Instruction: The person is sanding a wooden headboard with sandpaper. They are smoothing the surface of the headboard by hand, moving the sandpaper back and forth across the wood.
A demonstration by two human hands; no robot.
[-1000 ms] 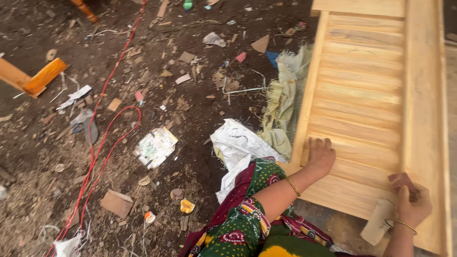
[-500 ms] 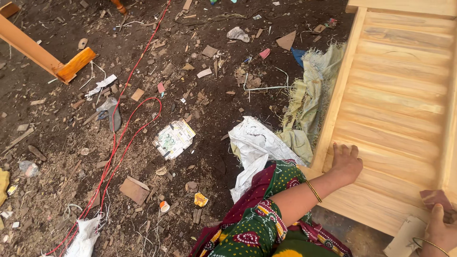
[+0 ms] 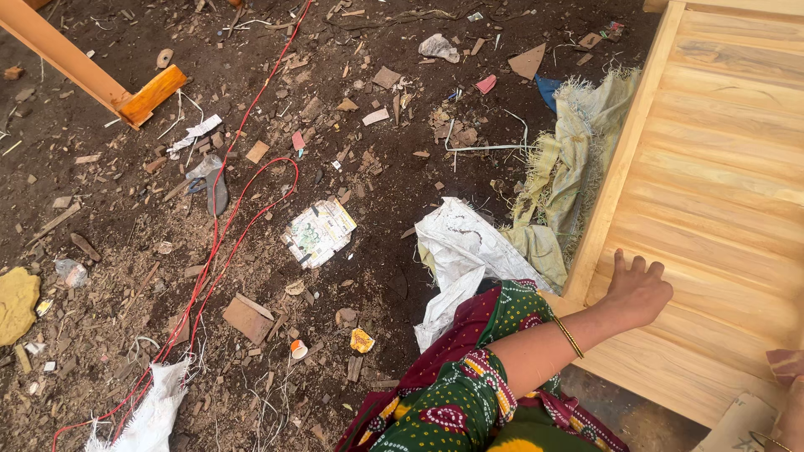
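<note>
A pale slatted wooden panel [image 3: 712, 192] lies flat at the right. My left hand [image 3: 638, 289] rests palm-down on its near left part with the fingers spread and nothing in it; a thin gold bangle sits on the wrist. Only the edge of my right hand [image 3: 789, 393] shows at the bottom right corner, closed over a pale folded sheet [image 3: 737, 421] that lies against the panel's near edge. My green and maroon patterned clothing [image 3: 469, 393] fills the bottom middle.
Dirt ground strewn with wood chips and scraps. A red cable [image 3: 219, 243] runs from top to bottom left. White sack [image 3: 465, 251] and yellowish sack [image 3: 569, 159] lie beside the panel. An orange wooden beam [image 3: 92, 71] is at top left, a printed paper [image 3: 318, 233] mid-ground.
The view has swung left, so the panel sits further right. My left hand has stayed on the panel; my right hand with the sheet has slid almost out of view.
</note>
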